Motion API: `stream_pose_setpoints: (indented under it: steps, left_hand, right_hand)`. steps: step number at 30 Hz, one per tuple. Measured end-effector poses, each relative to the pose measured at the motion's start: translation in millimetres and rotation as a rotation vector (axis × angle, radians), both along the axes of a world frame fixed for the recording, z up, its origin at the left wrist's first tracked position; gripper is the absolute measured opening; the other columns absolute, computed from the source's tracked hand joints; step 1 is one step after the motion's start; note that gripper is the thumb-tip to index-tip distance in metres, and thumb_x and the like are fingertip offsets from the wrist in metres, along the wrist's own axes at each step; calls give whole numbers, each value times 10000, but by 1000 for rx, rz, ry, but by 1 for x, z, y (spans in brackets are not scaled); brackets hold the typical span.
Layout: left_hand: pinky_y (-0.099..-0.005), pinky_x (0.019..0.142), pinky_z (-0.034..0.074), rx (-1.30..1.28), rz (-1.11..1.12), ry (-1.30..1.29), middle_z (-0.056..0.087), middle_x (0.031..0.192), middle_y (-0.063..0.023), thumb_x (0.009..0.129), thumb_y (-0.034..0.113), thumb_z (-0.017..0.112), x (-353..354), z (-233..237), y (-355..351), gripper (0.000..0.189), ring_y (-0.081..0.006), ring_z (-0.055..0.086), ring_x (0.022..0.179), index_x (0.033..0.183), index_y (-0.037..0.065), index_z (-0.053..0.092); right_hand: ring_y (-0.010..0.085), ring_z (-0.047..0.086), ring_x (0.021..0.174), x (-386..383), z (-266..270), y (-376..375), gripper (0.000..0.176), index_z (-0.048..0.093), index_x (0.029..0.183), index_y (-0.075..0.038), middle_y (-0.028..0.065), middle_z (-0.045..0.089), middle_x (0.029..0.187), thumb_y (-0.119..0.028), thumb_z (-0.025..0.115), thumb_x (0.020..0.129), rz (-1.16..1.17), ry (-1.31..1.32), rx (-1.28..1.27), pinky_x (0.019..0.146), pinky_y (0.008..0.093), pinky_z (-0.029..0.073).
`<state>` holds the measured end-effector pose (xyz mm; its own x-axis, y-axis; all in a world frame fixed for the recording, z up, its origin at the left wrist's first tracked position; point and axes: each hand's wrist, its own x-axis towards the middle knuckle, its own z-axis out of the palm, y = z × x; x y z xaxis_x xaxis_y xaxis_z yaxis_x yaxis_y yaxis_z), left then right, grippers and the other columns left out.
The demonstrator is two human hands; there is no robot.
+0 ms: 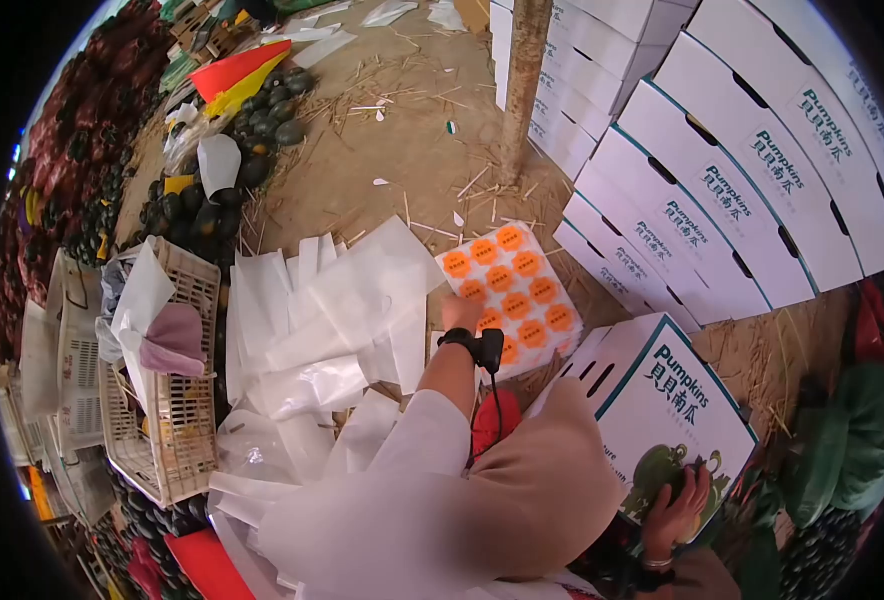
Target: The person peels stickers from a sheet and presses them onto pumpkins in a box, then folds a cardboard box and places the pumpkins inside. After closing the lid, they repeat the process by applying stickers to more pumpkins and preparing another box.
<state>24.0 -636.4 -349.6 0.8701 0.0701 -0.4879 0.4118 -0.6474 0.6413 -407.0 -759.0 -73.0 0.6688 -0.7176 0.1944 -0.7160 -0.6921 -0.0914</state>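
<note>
My left hand [461, 312] is at the left edge of a sheet of orange round stickers [515, 283], its fingers bent down against the sheet and partly hidden by the wrist. A black device is strapped on that wrist. White paper sheets [312, 310] lie loosely to the left of the stickers. At the lower right, my right hand [674, 508] lies with its fingers spread on the printed face of a white pumpkin box [677, 400]. That box is tilted beside my knee.
Stacked white boxes [702, 190] rise at the right behind a wooden post [524, 90]. A plastic crate [162, 420] holding a cloth is at the left. Dark green pumpkins [272, 110] and red net sacks [72, 170] lie farther back. Straw litters the ground.
</note>
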Motion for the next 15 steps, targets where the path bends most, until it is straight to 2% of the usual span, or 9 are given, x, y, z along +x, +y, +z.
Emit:
stream_pose_setpoints:
  steps: [3,6,9,10,11,13,15]
  left_hand:
    - [-361,607,501,-17,27,24,644,767,-160,614,233,728,8,4,-8,305,-261,642,736,721,-33,623]
    - [-366,621,505,-123,6,160,639,847,-149,662,209,699,15,18,-11,312,-252,632,757,845,-30,618]
    - [-390,647,513,-1012,278,428,619,956,-139,731,166,643,1,29,-13,324,-258,620,803,990,-16,575]
    - [-417,697,521,-1225,281,572,585,1047,-136,780,128,592,-4,46,-12,371,-278,605,868,1113,-5,496]
    - [-422,730,522,-1222,296,645,582,1059,-130,789,151,588,-9,69,-13,404,-278,604,886,1149,7,471]
    - [-412,749,523,-1367,196,713,577,1076,-125,793,145,591,-18,59,-18,417,-277,600,906,1168,19,459]
    - [-410,737,518,-1118,88,627,575,1083,-128,787,123,589,-20,36,-32,432,-271,602,900,1179,11,447]
  right_hand:
    - [412,329,1172,0,1,0,383,427,1156,15,221,365,1278,-219,452,854,3,-2,0,970,507,249]
    - [409,329,1174,0,0,0,377,427,1157,7,218,367,1278,-221,450,859,4,-10,7,968,507,253]
    - [405,328,1179,2,2,0,377,436,1154,0,212,368,1282,-208,469,841,-1,-19,24,976,507,249]
    - [405,327,1180,1,2,1,380,439,1152,-1,210,368,1284,-204,477,832,-12,-11,27,979,509,245]
    - [404,326,1182,2,2,1,383,442,1149,-2,209,367,1286,-199,485,823,-21,-4,30,982,511,241]
    - [405,323,1184,1,2,0,389,448,1145,-4,206,367,1288,-192,497,808,-33,-2,33,987,514,233]
    - [407,320,1186,1,1,-1,395,454,1141,-7,205,368,1289,-187,507,794,-36,-10,36,992,516,225]
